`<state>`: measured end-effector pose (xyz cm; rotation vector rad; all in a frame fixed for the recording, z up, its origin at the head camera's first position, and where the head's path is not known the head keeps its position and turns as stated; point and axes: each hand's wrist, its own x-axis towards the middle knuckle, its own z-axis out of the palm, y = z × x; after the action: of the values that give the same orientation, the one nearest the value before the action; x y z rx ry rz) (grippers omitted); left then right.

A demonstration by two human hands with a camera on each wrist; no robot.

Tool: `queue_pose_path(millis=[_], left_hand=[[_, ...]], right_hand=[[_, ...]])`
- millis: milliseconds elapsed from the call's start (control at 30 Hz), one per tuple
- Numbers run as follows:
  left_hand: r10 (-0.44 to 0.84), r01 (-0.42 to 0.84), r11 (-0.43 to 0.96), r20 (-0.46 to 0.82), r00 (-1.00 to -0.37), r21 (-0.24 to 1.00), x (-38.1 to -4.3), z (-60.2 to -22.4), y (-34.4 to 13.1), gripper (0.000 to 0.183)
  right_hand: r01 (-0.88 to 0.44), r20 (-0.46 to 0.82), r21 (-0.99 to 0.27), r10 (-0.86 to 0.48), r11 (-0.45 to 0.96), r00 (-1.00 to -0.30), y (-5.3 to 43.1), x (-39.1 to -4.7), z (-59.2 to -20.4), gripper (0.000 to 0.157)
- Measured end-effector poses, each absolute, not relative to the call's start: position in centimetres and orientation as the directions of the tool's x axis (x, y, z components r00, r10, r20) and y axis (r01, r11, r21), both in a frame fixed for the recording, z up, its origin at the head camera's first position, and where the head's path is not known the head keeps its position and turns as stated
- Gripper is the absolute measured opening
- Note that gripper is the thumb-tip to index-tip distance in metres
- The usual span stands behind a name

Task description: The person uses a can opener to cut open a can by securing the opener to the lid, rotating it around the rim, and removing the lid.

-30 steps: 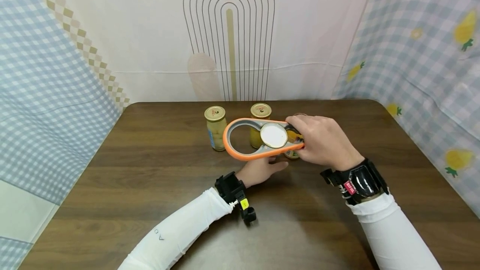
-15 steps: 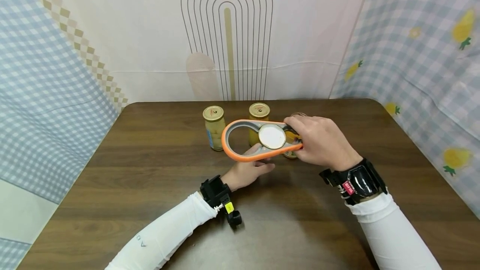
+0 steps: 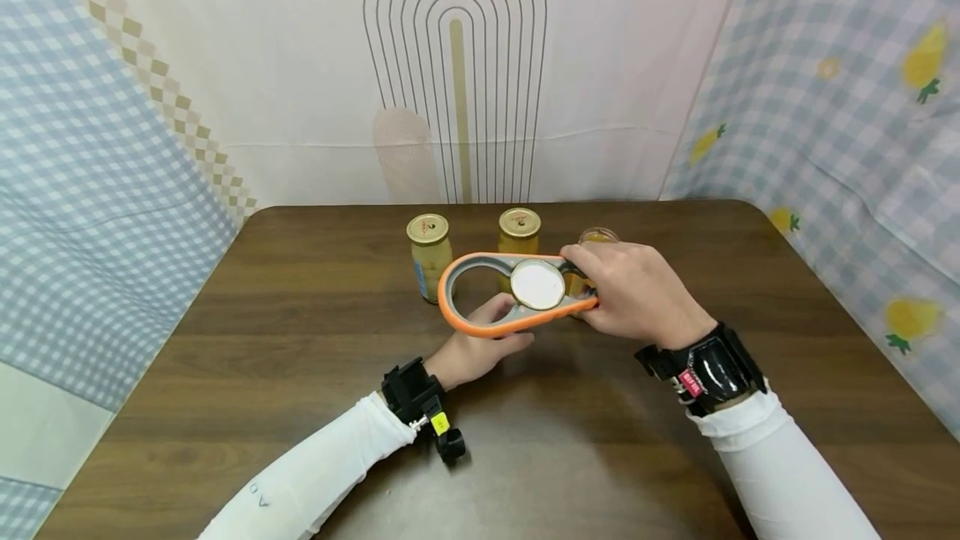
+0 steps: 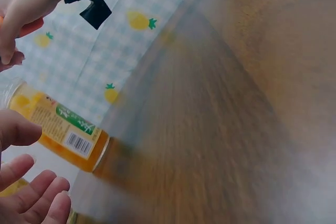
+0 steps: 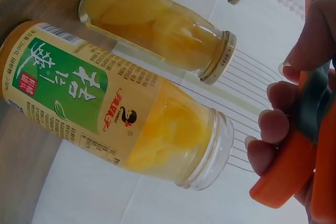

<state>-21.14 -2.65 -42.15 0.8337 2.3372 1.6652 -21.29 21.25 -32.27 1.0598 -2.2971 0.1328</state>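
Observation:
My right hand (image 3: 641, 286) grips an orange and grey jar opener (image 3: 525, 322) above the table. A round lid (image 3: 537, 284) sits in the opener, its white underside facing up. Partly behind that hand stands a lidless glass jar (image 5: 105, 93) of orange fruit with a green label; most of it is hidden in the head view. My left hand (image 3: 472, 352) is below and in front of the opener, partly covered by it. The left wrist view shows its fingers (image 4: 39, 198) loosely bent and holding nothing, with the lidless jar (image 4: 58, 124) apart from them.
Two closed jars with gold lids stand at the back of the brown wooden table (image 3: 300, 315): a pale-fruit jar (image 3: 430, 265) on the left and a yellow-fruit jar (image 5: 152, 24) in the middle. Patterned cloth (image 3: 315, 65) hangs behind the table and along both sides.
My left hand has drawn back to the left, away from the lidless jar. My right hand has moved slightly left and nearer with the opener and lid, showing more of the jar's rim.

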Motion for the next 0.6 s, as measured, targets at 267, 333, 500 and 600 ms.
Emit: queue_pose_path(millis=[267,333,500,600], left_hand=[[0.529,0.369,0.148,0.241,-0.813,0.918,-20.5,-42.5,-4.8,0.036],[0.541,0.360,0.111,0.248,-0.804,0.926,-20.4,-42.6,-5.2,0.036],[0.538,0.320,0.062,0.238,-0.808,0.945,-20.4,-42.3,-5.9,0.032],[0.530,0.282,0.070,0.204,-0.823,0.957,-20.4,-42.1,-6.2,0.035]], right_hand=[[-0.727,0.529,0.180,-0.688,0.662,-0.496,21.2,-20.7,-33.0,0.048],[-0.724,0.521,0.186,-0.692,0.664,-0.500,21.2,-20.4,-33.2,0.047],[-0.717,0.503,0.189,-0.693,0.671,-0.516,21.2,-19.8,-33.5,0.046],[-0.725,0.485,0.175,-0.699,0.666,-0.525,21.2,-19.6,-33.6,0.047]])
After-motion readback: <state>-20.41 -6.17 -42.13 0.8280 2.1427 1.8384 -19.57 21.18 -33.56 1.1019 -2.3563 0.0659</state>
